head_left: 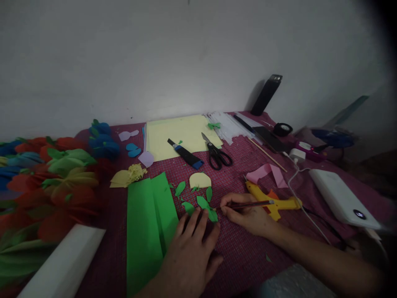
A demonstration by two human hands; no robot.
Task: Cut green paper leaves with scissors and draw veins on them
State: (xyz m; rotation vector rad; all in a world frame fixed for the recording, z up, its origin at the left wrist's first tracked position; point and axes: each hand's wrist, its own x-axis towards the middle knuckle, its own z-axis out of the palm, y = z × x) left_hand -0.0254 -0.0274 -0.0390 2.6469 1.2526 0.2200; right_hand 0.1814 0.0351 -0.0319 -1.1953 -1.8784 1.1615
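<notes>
My right hand (245, 215) pinches a dark striped pencil (254, 203), its tip pointing left at a green paper leaf (203, 202). Flat on the table, my left hand (192, 244) has its fingers stretched out, and the fingertips press on the leaf's lower edge. Other green leaf cut-outs (180, 189) and small scraps lie just beyond these fingers. Folded green paper strips (142, 223) extend partly under my left hand. A cream paper piece (200, 180) with a rounded top lies behind the leaves. Beyond my right hand is a yellow glue gun (287, 203).
Colourful paper flowers (68, 161) crowd the left side. Behind lie yellow paper sheets (173, 128), a craft knife (186, 155) and black scissors (215, 155). A pink ribbon (268, 171), a wooden stick (268, 155), a white power bank (344, 198) and cables occupy the right.
</notes>
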